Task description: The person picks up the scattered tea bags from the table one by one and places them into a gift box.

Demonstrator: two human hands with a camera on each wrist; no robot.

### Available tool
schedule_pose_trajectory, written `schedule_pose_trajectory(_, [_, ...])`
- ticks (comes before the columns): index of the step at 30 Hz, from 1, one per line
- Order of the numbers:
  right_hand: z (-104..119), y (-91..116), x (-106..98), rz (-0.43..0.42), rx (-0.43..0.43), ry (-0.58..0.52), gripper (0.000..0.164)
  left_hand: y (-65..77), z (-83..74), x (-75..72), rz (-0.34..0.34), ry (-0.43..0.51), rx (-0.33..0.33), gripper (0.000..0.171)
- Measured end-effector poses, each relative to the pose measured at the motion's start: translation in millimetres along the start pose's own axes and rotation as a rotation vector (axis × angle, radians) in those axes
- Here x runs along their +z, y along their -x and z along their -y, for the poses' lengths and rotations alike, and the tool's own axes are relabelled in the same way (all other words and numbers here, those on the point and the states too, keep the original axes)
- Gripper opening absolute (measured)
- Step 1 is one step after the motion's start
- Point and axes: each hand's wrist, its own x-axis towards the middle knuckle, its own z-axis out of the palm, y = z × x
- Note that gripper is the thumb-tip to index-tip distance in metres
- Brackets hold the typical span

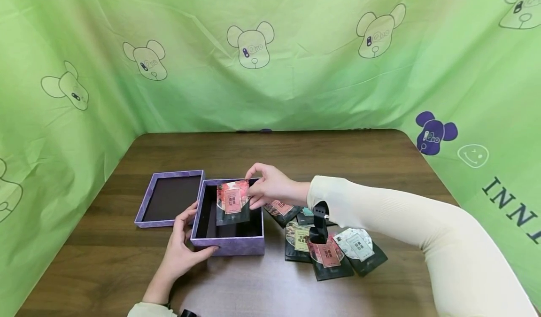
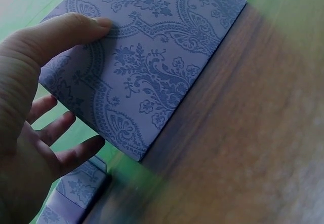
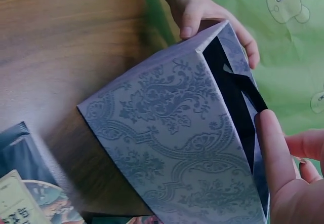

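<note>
Green cloth (image 1: 291,91) backs the worktop (image 1: 355,159). At centre, the right grip (image 1: 272,185) pinches a sachet (image 1: 233,203) over the purple box (image 1: 241,247), whose lower-left corner the left grip (image 1: 181,251) clasps. Seemingly mid-transfer, the sachet calls for a steady box.

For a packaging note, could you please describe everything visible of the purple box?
The purple box is rectangular and open-topped, with a dark interior. Its walls look like card covered in patterned paper, with darker floral scrollwork. It sits upright on the wood-grain tabletop, beside the matching lid. The left hand holds it, thumb on the near wall. A tea sachet in the right hand overlaps its opening; whether they touch is unclear.
</note>
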Motion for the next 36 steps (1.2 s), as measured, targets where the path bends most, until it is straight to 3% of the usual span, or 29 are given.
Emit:
schedule_pose_trajectory(19, [-2,-24,36,0.078,0.134,0.086,0.024,0.2,0.3,-0.2,0.010,-0.001,0.011,0.094])
schedule_pose_trajectory(27, [-7,-33,41,0.116,0.194,0.116,0.028,-0.3,0.1,-1.4,0.014,-0.016,0.018,0.092])
schedule_pose_trajectory(31, [-4,-34,40,0.124,0.229,0.154,0.027,0.5,0.6,-1.9,0.022,-0.040,-0.018,0.091])
schedule_pose_trajectory(36, [2,-32,37,0.188,0.243,0.215,0.037,0.9,1.1,-2.1,0.019,-0.035,-0.018,0.091])
